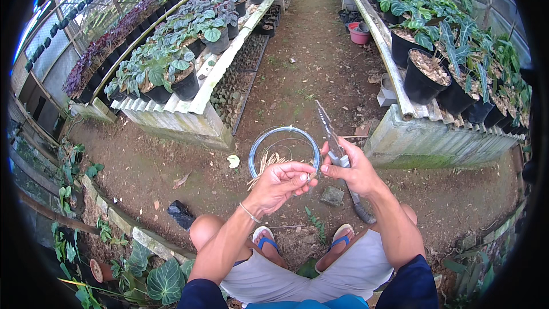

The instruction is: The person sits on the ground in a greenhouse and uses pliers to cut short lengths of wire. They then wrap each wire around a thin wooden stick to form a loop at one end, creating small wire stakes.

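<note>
My left hand (280, 186) is closed in a pinch in front of my knees. Thin tan sticks (264, 164) fan out behind it, and a small tan end shows at its fingertips; the part inside the fingers is hidden. My right hand (357, 170) is wrapped around a long tool with a dark, notched blade (327, 123) pointing up and away and a grey middle part. Below that hand a dark curved piece (361, 209) shows, perhaps the tool's other end. Just beyond my hands, a coil of bluish-grey wire (251, 157) lies on the soil.
Benches with wavy tops carry rows of black potted plants (186, 84) on the left and more pots (426, 77) on the right. A dirt path (309, 40) runs between them. A stone block (332, 196) and a black plastic bag (180, 214) lie near my feet.
</note>
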`<action>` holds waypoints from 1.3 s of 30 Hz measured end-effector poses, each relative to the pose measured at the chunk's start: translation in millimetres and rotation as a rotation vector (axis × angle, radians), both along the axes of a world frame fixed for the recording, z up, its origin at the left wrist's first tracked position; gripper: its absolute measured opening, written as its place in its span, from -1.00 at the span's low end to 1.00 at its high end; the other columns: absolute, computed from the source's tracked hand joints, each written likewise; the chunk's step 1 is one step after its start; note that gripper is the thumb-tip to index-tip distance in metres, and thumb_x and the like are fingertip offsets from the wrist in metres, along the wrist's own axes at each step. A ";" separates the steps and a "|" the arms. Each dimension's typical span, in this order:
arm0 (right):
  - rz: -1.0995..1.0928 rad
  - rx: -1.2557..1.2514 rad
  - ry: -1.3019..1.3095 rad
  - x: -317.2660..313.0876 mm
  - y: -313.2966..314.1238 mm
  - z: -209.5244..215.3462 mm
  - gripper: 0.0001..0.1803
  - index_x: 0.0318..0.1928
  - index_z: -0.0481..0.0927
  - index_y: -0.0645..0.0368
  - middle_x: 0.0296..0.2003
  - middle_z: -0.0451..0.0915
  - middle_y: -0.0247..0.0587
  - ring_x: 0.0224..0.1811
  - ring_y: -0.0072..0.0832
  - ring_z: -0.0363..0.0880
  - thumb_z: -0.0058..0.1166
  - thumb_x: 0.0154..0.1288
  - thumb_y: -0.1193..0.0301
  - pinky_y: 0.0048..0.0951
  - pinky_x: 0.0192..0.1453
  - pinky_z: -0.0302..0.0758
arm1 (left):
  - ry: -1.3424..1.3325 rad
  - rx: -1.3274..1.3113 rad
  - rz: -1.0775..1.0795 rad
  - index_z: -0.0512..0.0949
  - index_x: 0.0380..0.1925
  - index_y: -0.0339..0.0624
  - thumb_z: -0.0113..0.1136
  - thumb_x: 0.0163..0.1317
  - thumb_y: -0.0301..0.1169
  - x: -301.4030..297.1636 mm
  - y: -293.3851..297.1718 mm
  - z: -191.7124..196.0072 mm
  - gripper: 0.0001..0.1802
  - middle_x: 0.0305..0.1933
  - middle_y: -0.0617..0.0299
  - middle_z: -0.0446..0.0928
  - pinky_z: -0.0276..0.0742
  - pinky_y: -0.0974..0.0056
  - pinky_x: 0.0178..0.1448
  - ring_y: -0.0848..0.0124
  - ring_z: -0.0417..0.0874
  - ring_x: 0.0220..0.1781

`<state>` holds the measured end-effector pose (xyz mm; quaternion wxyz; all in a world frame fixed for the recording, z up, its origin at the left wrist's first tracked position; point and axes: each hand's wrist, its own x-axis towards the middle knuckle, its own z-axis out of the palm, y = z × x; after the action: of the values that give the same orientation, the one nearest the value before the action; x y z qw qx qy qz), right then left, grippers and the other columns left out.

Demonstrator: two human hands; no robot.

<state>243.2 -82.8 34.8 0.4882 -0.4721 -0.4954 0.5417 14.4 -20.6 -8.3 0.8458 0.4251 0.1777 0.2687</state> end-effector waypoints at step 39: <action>-0.458 0.236 0.301 -27.3 10.2 -27.2 -0.54 0.10 0.41 0.15 -0.19 0.57 -0.33 -0.02 -0.43 0.71 0.29 0.27 0.69 -0.43 0.02 0.65 | -0.394 -0.223 0.506 0.52 0.16 -0.33 0.14 0.50 -0.51 9.0 18.9 -14.5 -0.71 -0.10 0.13 0.64 0.58 0.40 -0.10 0.43 0.64 -0.14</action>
<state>215.9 -72.6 7.6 0.7171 -0.4260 -0.3575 0.4201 23.4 -1.7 -22.8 0.8117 0.2125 0.1390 0.5260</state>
